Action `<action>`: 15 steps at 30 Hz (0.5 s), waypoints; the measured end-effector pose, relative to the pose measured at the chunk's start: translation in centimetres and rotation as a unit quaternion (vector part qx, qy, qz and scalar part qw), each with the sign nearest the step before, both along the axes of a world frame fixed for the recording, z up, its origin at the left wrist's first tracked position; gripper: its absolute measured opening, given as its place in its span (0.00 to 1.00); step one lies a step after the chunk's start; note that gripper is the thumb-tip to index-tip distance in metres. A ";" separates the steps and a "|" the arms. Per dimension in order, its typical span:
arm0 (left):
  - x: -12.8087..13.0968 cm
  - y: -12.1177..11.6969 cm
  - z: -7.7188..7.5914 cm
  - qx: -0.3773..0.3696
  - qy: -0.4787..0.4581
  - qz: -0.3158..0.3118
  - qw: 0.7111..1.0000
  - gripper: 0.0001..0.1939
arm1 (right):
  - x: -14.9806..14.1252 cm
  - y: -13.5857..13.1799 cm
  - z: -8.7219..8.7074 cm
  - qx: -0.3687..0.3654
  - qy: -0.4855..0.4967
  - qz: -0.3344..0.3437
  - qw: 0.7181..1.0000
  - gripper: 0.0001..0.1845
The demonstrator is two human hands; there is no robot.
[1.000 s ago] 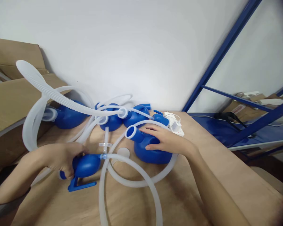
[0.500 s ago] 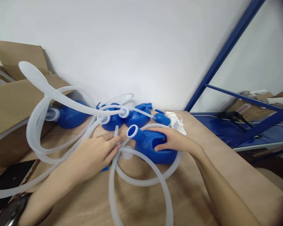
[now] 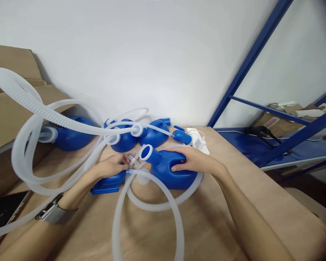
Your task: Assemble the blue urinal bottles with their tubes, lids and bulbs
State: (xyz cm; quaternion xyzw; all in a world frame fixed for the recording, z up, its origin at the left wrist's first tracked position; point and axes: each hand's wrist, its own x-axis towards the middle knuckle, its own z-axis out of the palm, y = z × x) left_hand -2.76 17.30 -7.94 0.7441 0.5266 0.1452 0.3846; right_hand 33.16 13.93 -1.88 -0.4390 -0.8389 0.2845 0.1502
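And there was the right hand point(image 3: 197, 160), thumb and fingers clamped on the handle of the blue jug point(image 3: 176, 178), which sat upright on the brown tabletop point(image 3: 209, 221), its open spout tilted up and leftward. Over on the other side, the left hand point(image 3: 111, 166) was at the blue bulb point(image 3: 114, 179), fingertips by the clear fitting point(image 3: 133, 160); whether they had closed on it, the view could not tell.

What a spread of tubing point(image 3: 54, 114)! It looped across the left side and swept in rings over the near surface. Along the white wall point(image 3: 152, 50) stood more blue jugs point(image 3: 154, 134), with a small blue bulb point(image 3: 182, 137) beside the white power strip point(image 3: 199, 140). Far left, an open cardboard box point(image 3: 13, 108) took up the edge, a black device point(image 3: 4, 210) lying below it. Out to the right, a blue metal frame point(image 3: 247, 65) slanted upward, a blue shelf point(image 3: 233, 145) behind it bearing boxes point(image 3: 277, 121).
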 end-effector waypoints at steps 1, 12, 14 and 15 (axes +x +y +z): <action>0.1 0.0 -0.1 -0.005 -0.014 -0.003 1.000 0.27 | 0.0 0.0 0.0 -0.005 -0.001 -0.006 1.000 0.35; 0.4 -1.3 0.6 -0.053 -0.089 -0.008 0.995 0.30 | -0.2 -0.3 0.1 -0.006 0.001 0.002 1.000 0.34; 0.3 -1.5 0.8 -0.047 -0.096 -0.006 0.994 0.30 | -0.2 -0.3 0.1 -0.008 -0.007 -0.014 1.000 0.35; 0.3 -1.6 0.9 -0.044 -0.098 -0.006 0.994 0.30 | -0.2 -0.3 0.0 -0.006 -0.008 -0.020 1.000 0.35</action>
